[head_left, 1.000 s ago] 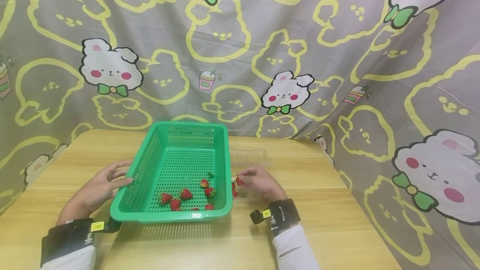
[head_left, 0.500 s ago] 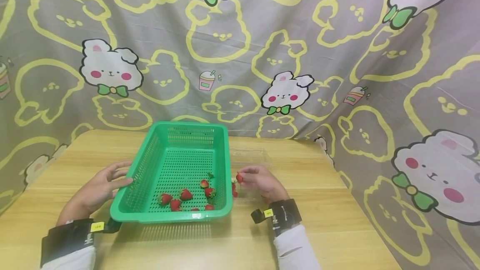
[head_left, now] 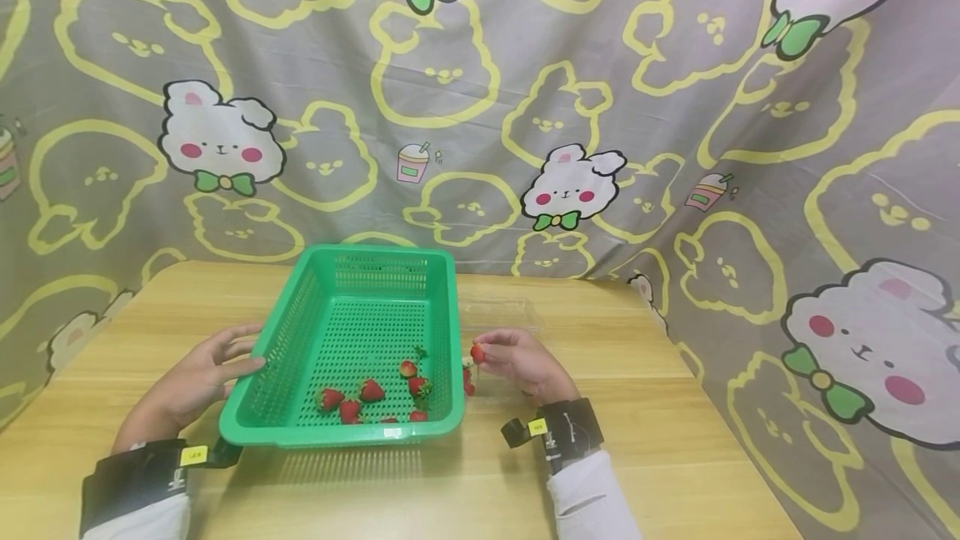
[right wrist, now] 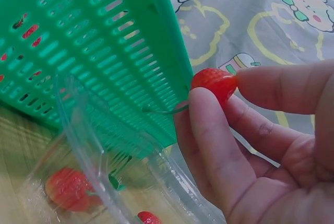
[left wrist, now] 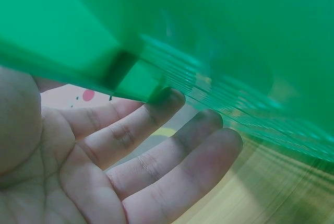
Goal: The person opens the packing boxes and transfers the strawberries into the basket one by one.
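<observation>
My left hand grips the left rim of a green perforated basket. In the left wrist view, its fingers reach below the rim along the outer wall, the thumb partly out of view. To the basket's right, my right hand pinches one red strawberry between thumb and fingers; a thin green stem trails beside it. Below that hand is a clear plastic container with strawberries in it. Inside the basket, several strawberries lie toward the near end.
A second clear plastic piece, perhaps a lid or box part, lies behind the right hand. The wooden table carries everything. A patterned cloth hangs behind and at both sides.
My right hand has lifted slightly with the strawberry, which shows more clearly past the fingertips. The left hand, the basket and the strawberries in it stay in place.
</observation>
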Demonstrator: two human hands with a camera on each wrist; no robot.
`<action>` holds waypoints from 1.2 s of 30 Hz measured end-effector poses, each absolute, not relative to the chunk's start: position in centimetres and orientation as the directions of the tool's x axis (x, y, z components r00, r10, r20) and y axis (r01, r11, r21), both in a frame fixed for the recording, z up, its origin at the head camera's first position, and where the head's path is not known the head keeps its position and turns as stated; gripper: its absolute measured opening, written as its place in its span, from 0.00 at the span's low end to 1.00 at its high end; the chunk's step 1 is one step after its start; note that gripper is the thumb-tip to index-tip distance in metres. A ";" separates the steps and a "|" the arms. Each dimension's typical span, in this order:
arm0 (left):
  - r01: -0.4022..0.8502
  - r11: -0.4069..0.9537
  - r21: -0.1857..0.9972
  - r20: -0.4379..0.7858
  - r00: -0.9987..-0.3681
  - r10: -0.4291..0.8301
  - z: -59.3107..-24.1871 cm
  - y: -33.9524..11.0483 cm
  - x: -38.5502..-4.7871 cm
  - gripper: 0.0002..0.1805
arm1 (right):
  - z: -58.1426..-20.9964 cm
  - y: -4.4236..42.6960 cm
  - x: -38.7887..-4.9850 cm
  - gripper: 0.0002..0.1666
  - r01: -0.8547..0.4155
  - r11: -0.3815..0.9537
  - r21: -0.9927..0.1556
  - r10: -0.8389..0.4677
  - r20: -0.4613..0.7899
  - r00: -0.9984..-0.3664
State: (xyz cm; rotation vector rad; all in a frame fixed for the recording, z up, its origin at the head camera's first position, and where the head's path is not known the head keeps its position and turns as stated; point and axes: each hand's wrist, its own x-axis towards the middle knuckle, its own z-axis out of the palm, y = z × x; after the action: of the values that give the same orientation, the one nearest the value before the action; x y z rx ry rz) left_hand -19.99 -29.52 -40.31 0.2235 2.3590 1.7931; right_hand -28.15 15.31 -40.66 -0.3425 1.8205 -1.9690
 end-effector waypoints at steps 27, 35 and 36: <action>0.017 0.284 0.959 -0.049 -0.974 0.221 -40.2 -29.5 -19.9 0.38 | -39.1 14.4 -27.2 0.07 0.132 -0.134 -0.982 -0.521 -0.043 -0.852; 0.015 0.279 0.960 -0.048 -0.975 0.218 -40.3 -29.5 -19.9 0.38 | -38.3 13.7 -26.5 0.05 0.117 -0.114 -0.987 -0.509 -0.044 -0.860; 0.015 0.279 0.960 -0.048 -0.975 0.218 -40.3 -29.5 -19.9 0.38 | -38.2 13.6 -26.4 0.05 0.110 -0.108 -0.988 -0.508 -0.040 -0.861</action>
State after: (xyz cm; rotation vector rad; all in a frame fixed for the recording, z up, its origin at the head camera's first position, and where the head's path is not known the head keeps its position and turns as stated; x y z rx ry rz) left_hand -19.94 -29.53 -40.26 0.2190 2.3713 1.7764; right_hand -26.41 13.61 -38.22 -0.4364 1.7580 -2.0209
